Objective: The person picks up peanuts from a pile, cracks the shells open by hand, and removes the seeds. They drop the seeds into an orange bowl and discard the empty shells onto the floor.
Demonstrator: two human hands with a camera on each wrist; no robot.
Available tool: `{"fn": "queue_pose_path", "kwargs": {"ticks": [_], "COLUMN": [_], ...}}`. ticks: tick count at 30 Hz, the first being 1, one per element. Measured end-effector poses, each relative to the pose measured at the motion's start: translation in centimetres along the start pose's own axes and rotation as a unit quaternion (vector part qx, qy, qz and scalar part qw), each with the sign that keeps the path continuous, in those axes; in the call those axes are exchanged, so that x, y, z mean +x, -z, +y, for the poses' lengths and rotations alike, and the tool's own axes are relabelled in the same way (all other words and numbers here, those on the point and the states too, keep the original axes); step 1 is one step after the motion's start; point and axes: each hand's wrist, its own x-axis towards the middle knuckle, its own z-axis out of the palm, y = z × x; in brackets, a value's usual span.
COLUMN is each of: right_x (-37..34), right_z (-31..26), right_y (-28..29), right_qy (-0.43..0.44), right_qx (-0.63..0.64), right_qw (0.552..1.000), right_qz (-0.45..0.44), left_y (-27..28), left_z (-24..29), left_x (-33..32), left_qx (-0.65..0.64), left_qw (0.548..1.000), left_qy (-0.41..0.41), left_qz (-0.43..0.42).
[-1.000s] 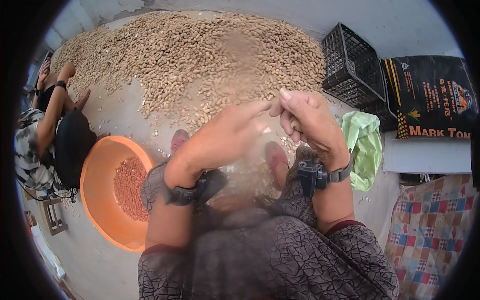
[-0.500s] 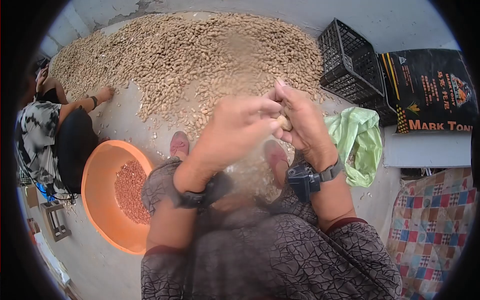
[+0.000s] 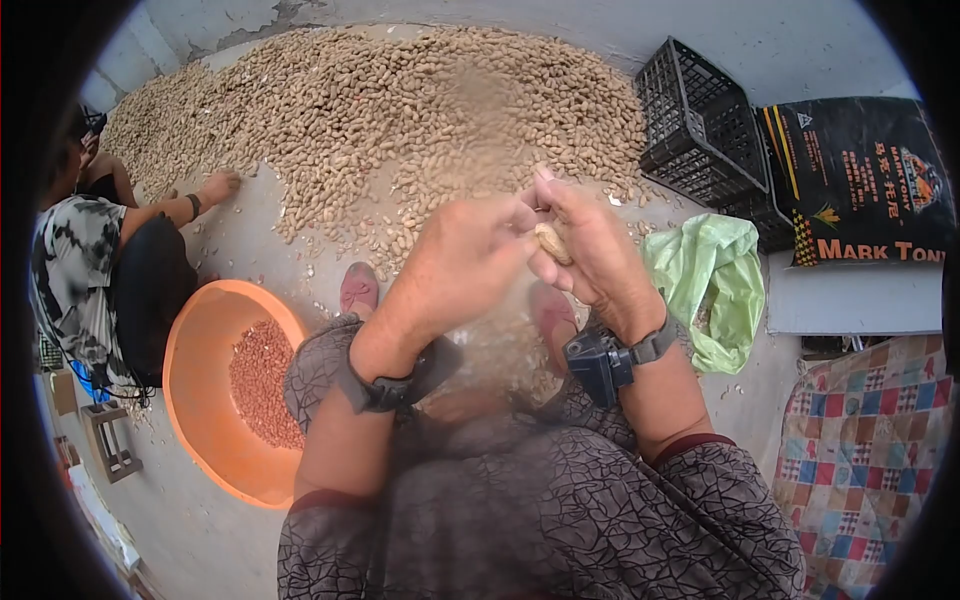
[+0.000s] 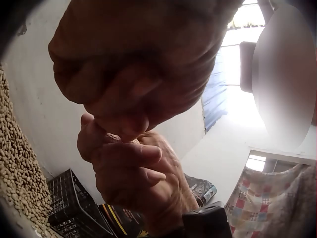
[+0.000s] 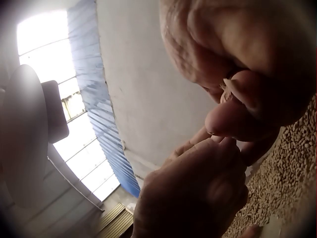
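In the head view my left hand [image 3: 455, 265] and right hand [image 3: 595, 250] meet above my lap, fingertips together. A whole peanut [image 3: 552, 243] lies in the curled fingers of my right hand. In the left wrist view a small bit of peanut [image 4: 113, 137] shows where the fingertips of both hands pinch together, mostly hidden by them. A pale piece of shell [image 5: 228, 91] sticks out between the right thumb and fingers in the right wrist view. My left fingers are curled in against the right fingertips.
A wide heap of peanuts [image 3: 400, 110] covers the floor ahead. An orange basin [image 3: 205, 440] with red kernels [image 3: 262, 385] stands left, beside a seated person [image 3: 90, 240]. To the right are a black crate [image 3: 700, 120], a green bag [image 3: 715, 260] and a black sack [image 3: 860, 180].
My hands were slightly apart and have come together, moving a little left. The peanut in my right hand now shows more clearly. The other person's arm has reached out toward the heap's edge.
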Motion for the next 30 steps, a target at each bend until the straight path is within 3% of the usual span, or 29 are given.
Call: {"fn": "queue_pose_path", "kwargs": {"ticks": [4,7,9,10,12,13,15,20,27,30], "right_x": [0.0,0.2,0.5,0.5,0.3,0.1,-0.4,-1.5,-1.8,-1.8], "right_z": [0.2,0.1,0.0,0.1,0.0,-0.1,-0.4,-1.2,-1.2,-0.9], "right_y": [-0.3,0.2,0.8,1.0,1.2,1.2,1.0,-0.2,-0.5,-1.0], "right_qy": [-0.014,-0.011,-0.003,0.005,0.015,0.035,0.055,0.096,0.134,0.163], "right_qx": [0.064,0.119,0.154,0.168,0.181,0.143,0.105,0.018,0.029,-0.028], "right_qw": [0.998,0.993,0.987,0.985,0.982,0.988,0.992,0.995,0.991,0.986], "right_qz": [0.009,-0.011,-0.037,-0.045,-0.056,-0.051,-0.046,0.017,0.0,0.03], "left_y": [-0.2,0.1,1.2,1.4,1.5,1.6,1.6,1.4,1.2,0.8], "left_z": [-1.6,-1.0,0.5,0.4,-0.2,-0.5,-1.0,-0.7,-0.8,-1.4], "left_x": [0.2,0.3,-0.1,-0.1,0.1,0.2,0.3,0.3,0.4,0.7], "left_qx": [0.067,-0.036,-0.266,-0.263,-0.428,-0.426,-0.518,-0.528,-0.524,-0.533], "left_qw": [0.997,0.997,0.96,0.961,0.902,0.903,0.854,0.848,0.851,0.845], "left_qy": [-0.015,-0.022,0.087,0.083,0.058,0.057,0.04,0.034,0.026,0.02], "left_qz": [0.023,0.057,0.016,0.017,0.003,0.003,-0.012,-0.004,0.026,0.045]}}
